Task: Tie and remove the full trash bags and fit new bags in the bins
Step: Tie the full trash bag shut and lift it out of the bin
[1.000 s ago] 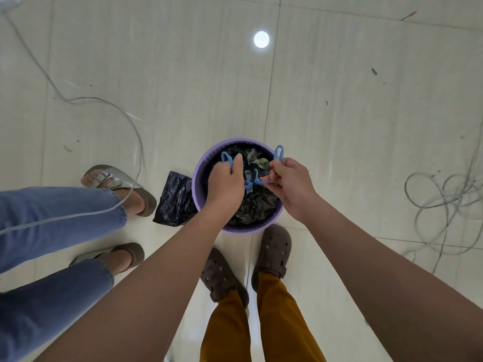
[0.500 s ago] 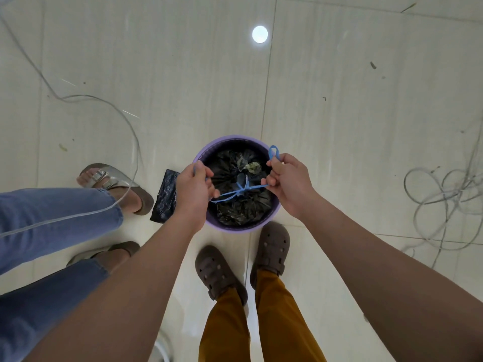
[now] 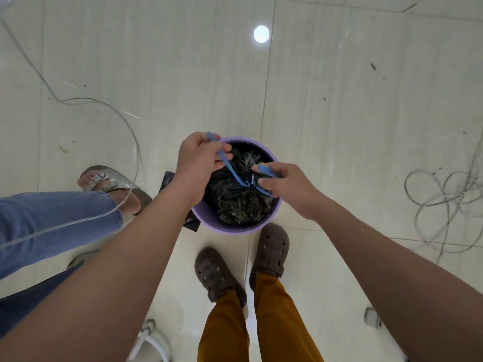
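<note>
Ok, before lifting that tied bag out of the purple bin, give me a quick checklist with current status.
1. Knot in the blue drawstring closed over the bag mouth: ok, the strands cross at a knot there; tightness cannot tell.
2. Left hand gripping its strand: ok, fingers curled round it.
3. Right hand gripping its strand: ok, pinched at the fingertips.
4. Black trash bag free of the purple bin rim: ok, gathered inside, nothing draped over the visible rim.
5. Spare black bag within reach: ok, on the floor left of the bin.
6. Floor around the feet: not ok, loose cables lie to the right.
</note>
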{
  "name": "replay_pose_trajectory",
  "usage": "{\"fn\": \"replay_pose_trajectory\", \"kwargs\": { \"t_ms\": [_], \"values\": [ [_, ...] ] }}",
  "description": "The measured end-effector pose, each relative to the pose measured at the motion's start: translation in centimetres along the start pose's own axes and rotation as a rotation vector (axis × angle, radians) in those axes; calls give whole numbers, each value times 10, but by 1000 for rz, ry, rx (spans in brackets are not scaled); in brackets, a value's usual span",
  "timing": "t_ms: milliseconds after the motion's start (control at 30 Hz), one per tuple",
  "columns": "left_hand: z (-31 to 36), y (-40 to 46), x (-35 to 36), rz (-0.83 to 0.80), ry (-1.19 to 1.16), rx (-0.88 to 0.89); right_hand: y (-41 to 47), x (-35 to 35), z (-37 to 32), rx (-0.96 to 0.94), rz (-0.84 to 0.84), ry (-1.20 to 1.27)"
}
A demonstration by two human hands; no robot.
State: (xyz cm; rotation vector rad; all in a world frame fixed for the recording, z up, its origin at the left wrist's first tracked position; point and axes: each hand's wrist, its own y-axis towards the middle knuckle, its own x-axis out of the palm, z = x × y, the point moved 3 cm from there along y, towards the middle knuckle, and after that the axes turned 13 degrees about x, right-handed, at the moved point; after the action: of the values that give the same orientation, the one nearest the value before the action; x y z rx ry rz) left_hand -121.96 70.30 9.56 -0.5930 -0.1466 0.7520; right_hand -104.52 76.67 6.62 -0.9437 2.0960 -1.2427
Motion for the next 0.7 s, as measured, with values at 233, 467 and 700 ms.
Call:
{"fn": "replay_pose_trajectory", "kwargs": {
  "t_ms": [233,467,700],
  "values": [
    [1,1,38,-148,-44,-49,7,12,1,-52,95,56],
    [-49,-20,41,-411,497,45,11,4,12,81,110,292],
    [-54,-18,37,-100,425,-3,6,-6,11,123,152,237]
  ]
}}
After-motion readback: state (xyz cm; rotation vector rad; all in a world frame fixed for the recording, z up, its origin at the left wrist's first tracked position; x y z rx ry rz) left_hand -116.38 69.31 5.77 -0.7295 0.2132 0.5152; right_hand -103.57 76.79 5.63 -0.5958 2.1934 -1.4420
